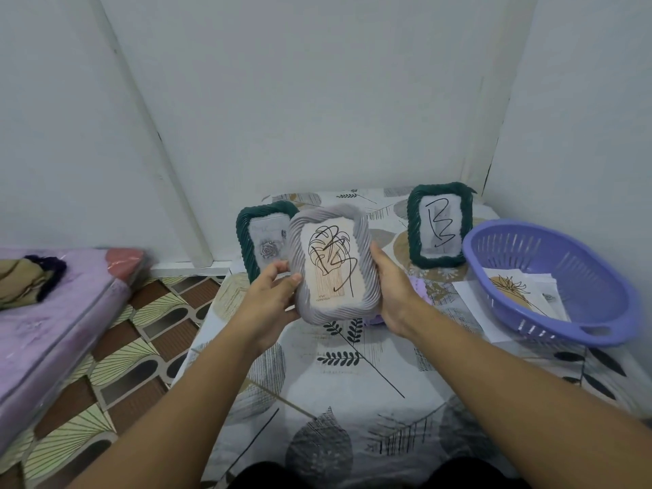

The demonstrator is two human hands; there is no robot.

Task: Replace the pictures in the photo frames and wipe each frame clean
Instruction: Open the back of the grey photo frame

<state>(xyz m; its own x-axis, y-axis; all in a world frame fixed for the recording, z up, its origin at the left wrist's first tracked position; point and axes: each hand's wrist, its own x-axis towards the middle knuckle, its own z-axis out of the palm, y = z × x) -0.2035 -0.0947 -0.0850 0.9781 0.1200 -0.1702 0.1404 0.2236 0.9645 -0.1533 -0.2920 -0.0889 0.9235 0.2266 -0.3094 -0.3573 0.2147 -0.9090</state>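
grey frame (334,264) held upright above tabletop (352,382), long axis vertical | left hand (273,294) grip clamps its left edge, right hand (391,291) its right | frame between grips, both equally near | prob. next: flip to open the back

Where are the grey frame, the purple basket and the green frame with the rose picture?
grey frame (363,241): head view, right rim.
purple basket (550,238): head view, back inner wall.
green frame with the rose picture (243,234): head view, left rim.
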